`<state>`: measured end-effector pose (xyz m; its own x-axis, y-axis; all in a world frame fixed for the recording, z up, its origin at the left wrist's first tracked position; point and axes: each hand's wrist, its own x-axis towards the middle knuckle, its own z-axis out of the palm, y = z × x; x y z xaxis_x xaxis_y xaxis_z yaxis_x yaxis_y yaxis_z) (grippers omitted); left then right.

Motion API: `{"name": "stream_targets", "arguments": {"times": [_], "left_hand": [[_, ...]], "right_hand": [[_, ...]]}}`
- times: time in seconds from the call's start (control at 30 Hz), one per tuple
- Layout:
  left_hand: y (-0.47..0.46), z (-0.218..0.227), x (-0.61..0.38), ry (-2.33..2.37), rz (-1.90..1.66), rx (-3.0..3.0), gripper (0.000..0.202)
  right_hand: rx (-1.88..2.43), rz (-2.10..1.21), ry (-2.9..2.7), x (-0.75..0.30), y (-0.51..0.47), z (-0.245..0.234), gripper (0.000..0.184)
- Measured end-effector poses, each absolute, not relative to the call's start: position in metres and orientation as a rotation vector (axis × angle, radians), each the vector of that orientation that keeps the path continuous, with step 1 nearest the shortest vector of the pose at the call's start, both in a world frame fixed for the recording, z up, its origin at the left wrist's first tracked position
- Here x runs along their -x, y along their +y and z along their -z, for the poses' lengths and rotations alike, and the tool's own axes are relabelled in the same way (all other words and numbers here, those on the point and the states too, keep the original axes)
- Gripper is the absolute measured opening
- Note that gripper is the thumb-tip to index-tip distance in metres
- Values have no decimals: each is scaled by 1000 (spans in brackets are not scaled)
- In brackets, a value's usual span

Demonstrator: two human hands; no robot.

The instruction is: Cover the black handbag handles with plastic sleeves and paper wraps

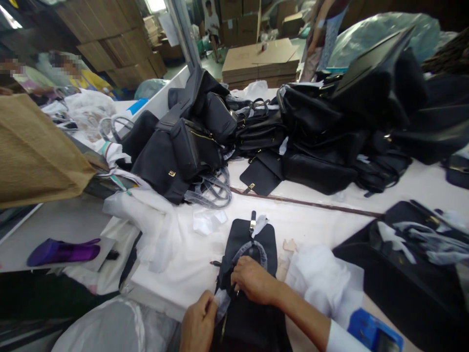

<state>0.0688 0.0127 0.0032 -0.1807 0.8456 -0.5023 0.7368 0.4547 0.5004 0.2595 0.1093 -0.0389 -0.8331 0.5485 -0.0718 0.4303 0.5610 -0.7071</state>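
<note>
A black backpack (252, 322) lies on the white table in front of me, its flap with a gold buckle pointing away. Its top handle (262, 252) is wrapped in clear plastic. At the bag's left edge, my left hand (200, 320) is closed, pinching a strip of translucent plastic film (222, 303). My right hand (254, 281) rests over the bag just below the handle. Its fingers are curled together, and what they grip is hidden. A small dark zipper pull (215, 263) sticks out left of the bag.
Black bags (311, 122) are heaped along the table's far side. Another black bag (414, 283) lies at right, near white tissue (318, 278) and a blue device (373, 332). Plastic sheets (157, 225) and a purple bottle-shaped item (64, 252) are at left. Other people stand farther back.
</note>
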Motion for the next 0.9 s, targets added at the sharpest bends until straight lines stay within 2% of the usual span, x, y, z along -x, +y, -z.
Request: {"name": "stream_targets", "arguments": {"times": [0.2, 0.33, 0.7, 0.73, 0.83, 0.9], "left_hand": [[33, 5, -92, 1911, -115, -1385, 28], [40, 10, -90, 1897, -108, -1392, 28], [56, 28, -108, 1901, -35, -1383, 27], [57, 30, -109, 1897, -49, -1372, 27], [59, 33, -105, 1881, -106, -1320, 27], [59, 36, -102, 1874, -142, -1275, 28]], "right_hand": [[820, -1135, -2606, -262, 104, 41, 11], [882, -1092, -2571, -280, 119, 47, 17], [937, -1093, -2558, -273, 116, 60, 5], [958, -1104, -2529, -276, 116, 59, 7], [1214, -1103, -2347, -289, 115, 56, 28], [1429, -1090, -2258, -297, 110, 55, 31]]}}
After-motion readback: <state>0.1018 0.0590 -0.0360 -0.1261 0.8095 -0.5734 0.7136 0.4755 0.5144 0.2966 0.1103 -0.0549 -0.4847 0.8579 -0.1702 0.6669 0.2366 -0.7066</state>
